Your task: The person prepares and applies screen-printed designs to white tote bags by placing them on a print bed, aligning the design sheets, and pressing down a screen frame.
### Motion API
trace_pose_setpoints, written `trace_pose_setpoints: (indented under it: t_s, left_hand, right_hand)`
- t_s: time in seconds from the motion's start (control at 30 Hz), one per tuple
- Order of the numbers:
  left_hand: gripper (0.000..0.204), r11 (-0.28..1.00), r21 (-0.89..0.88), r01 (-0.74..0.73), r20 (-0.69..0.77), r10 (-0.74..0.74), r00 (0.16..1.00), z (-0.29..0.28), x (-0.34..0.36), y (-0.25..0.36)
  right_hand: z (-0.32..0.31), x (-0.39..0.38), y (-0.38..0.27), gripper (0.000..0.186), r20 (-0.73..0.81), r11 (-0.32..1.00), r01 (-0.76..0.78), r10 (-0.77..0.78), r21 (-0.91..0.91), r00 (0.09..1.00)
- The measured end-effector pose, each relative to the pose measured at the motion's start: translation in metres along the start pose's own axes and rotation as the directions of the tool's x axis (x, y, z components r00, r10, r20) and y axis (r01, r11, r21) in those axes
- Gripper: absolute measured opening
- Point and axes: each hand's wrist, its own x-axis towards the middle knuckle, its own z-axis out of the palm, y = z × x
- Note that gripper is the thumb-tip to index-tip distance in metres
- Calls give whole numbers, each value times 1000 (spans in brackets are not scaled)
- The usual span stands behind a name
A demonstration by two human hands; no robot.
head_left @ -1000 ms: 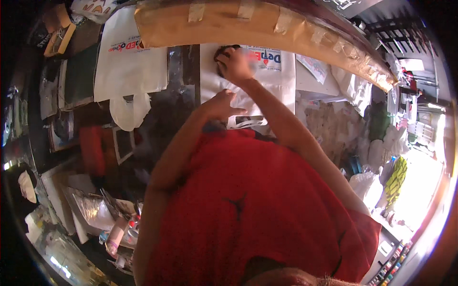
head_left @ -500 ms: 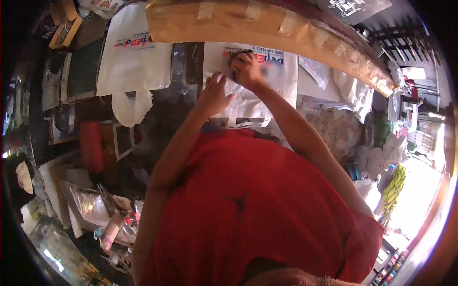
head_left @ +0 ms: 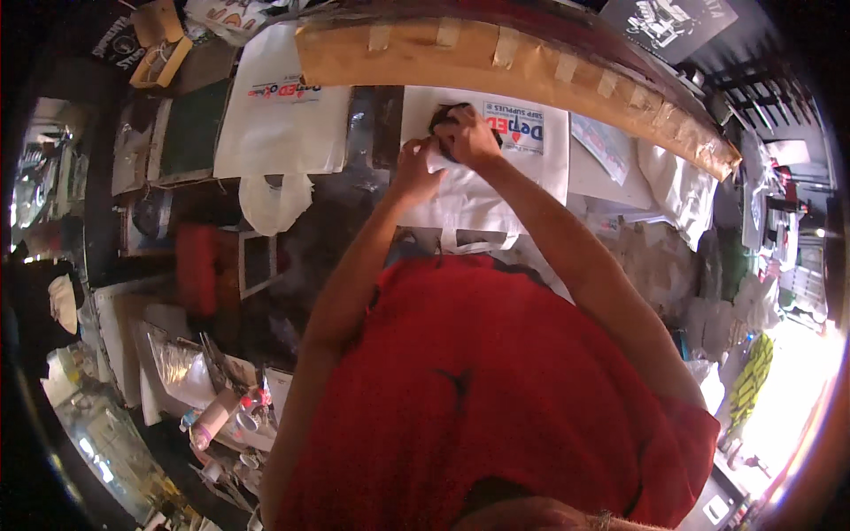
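Note:
A white tote bag point(head_left: 549, 177) with red and blue print lies flat on the bench in front of me, its handles point(head_left: 478, 241) toward my body. My right hand point(head_left: 474, 140) is closed round a crumpled dark cloth point(head_left: 454, 113) and presses it on the bag beside the print. The cloth is partly hidden under the fingers. Just left of it, my left hand point(head_left: 420, 173) has bent fingers pinching the bag's fabric, which stands up in a small fold between the two hands.
Another printed white tote bag point(head_left: 279, 133) lies to the left, handle hanging over the edge. A long cardboard-covered beam point(head_left: 531, 66) with tape strips crosses beyond my hands. White bags point(head_left: 677, 186) hang at the right. A cluttered shelf with a bottle point(head_left: 212, 420) stands lower left.
The whole view has shifted, so the scene sits farther right and slightly lower. My left fingers have drawn together on the bag. The right hand stays on the dark cloth, now beside the print.

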Motion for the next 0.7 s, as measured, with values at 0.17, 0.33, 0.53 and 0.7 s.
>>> trace_pose_setpoints:
  t_s: [0.17,0.33,0.53,0.7]
  left_hand:
    - [79,994,101,-29,25,27,999,4,8,20]
    - [76,991,-43,129,7,-129,992,-5,-3,3]
    - [75,997,31,75,18,-75,997,1,11,5]
    - [71,997,-25,74,17,-73,997,4,9,3]
  right_hand:
    - [8,40,43,15,-12,913,-386,388,-130,922]
    - [5,0,-4,14,-80,986,-168,168,3,983]
    - [-67,-59,100,12,-384,886,-433,347,-164,856]
    - [-64,-47,53,39,-257,843,-478,419,-246,871]
